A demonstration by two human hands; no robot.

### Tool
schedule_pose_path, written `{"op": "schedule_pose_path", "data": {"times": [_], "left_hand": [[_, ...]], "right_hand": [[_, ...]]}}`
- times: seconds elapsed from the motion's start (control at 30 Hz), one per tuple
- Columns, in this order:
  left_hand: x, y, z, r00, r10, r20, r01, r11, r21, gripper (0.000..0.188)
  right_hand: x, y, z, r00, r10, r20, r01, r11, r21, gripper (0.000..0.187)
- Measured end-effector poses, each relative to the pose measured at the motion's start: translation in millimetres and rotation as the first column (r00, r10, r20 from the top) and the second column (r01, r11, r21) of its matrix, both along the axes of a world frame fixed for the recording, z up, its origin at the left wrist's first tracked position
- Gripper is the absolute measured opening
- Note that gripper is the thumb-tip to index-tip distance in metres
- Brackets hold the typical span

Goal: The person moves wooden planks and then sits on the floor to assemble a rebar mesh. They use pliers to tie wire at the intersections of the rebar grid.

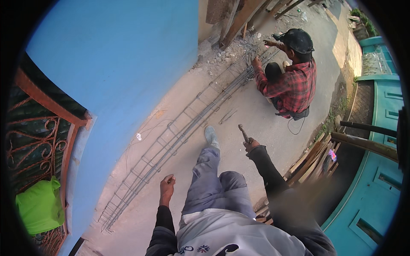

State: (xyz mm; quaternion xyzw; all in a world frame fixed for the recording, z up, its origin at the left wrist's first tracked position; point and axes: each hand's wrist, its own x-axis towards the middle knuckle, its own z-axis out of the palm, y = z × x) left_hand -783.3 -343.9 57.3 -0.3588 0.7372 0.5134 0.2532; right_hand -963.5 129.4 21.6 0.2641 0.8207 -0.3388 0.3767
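My right hand (251,145) is closed around the handles of rusty pincers (244,133), whose head points up and away from me. Curled near my left thigh, my left hand (167,187) has its fingers drawn together; whatever they may hold is too small to make out. A long steel rebar cage (171,127), with thin square ties along its bars, lies on the ground left of my legs and stretches to the far right. Neither hand touches it. Short bent rods (228,115) lie beside it, just beyond my boot (211,135).
A person in a red checked shirt (294,83) squats at the cage's far end, hands at the bars. Rubble (218,64) lies along the blue wall (128,42). Wooden planks (314,160) are piled at right. A green bag (40,207) hangs by the ironwork at left.
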Motion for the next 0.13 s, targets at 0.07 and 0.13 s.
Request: {"op": "schedule_pose_path", "data": {"times": [0.07, 0.13], "left_hand": [[-13, 26, -20, 0.993, 0.120, -0.006, -0.120, 0.991, -0.066, 0.037], [-81, 74, -44, 0.990, 0.137, -0.036, -0.138, 0.990, -0.032, 0.037]], "right_hand": [[-50, -38, -3, 0.983, -0.139, 0.123, 0.155, 0.979, -0.132, 0.042], [-101, 6, -45, 0.958, 0.288, 0.018, -0.286, 0.956, -0.071, 0.052]]}}
